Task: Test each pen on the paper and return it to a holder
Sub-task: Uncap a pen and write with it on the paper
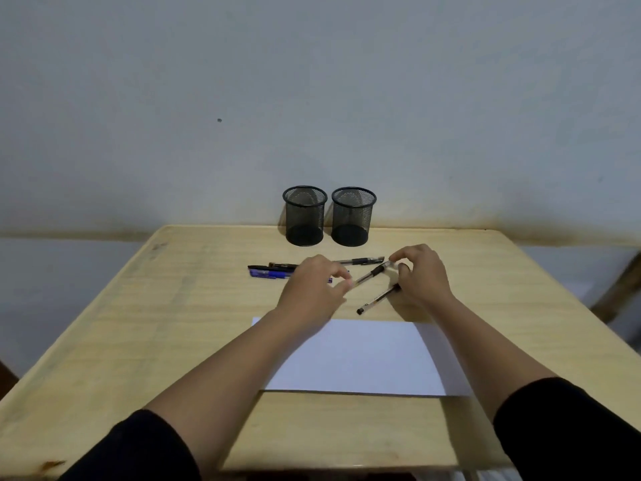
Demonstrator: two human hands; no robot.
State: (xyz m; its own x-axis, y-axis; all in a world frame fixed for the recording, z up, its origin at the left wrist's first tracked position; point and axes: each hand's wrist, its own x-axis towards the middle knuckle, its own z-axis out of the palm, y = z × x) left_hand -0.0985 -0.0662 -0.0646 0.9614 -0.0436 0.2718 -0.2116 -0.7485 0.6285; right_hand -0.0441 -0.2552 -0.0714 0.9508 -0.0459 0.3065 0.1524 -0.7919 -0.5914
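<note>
A clear pen with a black grip stretches between my two hands above the wooden table. My left hand pinches its near end. My right hand pinches its far end at the cap. Another clear pen lies partly under my right hand. A black-grip pen, a black pen and a blue pen lie behind my left hand. White paper lies in front of my hands. Two black mesh holders stand side by side at the back, nothing visible in them.
The table's back edge meets a pale wall. A wooden chair leg shows past the table's right side. Bare wood lies left and right of the paper.
</note>
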